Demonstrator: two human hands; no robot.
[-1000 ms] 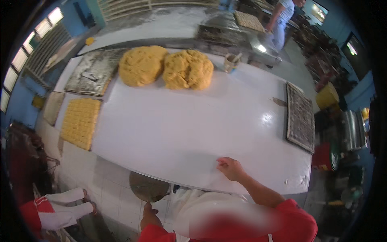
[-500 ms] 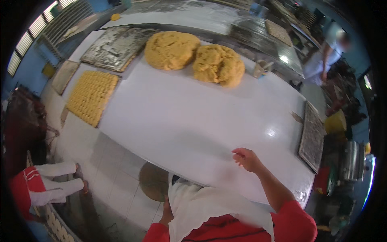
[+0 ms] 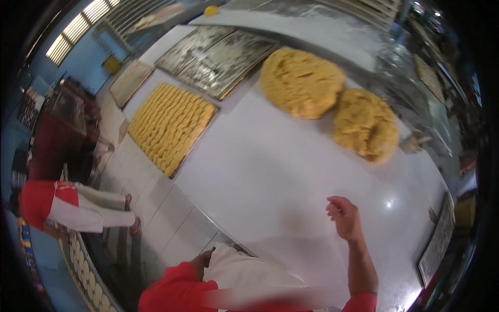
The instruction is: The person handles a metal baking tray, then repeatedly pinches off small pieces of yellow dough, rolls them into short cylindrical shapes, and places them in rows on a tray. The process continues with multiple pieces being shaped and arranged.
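Observation:
Over the white table (image 3: pixel 260 171), my right hand (image 3: pixel 345 218) hangs with its fingers loosely curled and slightly apart, nothing visible in them. My left hand (image 3: pixel 204 260) is low beside my white apron (image 3: pixel 247 265), at the table's near edge; its fingers are mostly hidden. Two big lumps of yellow dough lie at the far side: a smoother one (image 3: pixel 301 83) and, to its right, a rougher, cracked one (image 3: pixel 366 125), the nearest to my right hand. On the left corner, a tray of shaped yellow dough pieces (image 3: pixel 171 127) is filled with rows.
Dark, worn baking trays (image 3: pixel 218 57) lie behind the filled tray. Another flat tray (image 3: pixel 437 242) rests along the right edge. A small container (image 3: pixel 416 141) stands beside the rough dough. At left, a person in red and white (image 3: pixel 78 205) bends by a rack of pale rounds (image 3: pixel 91 278).
My view has swung left, so the table and dough sit further right in the picture. My right hand stays over the table, now turned more upright; my left stays by the apron.

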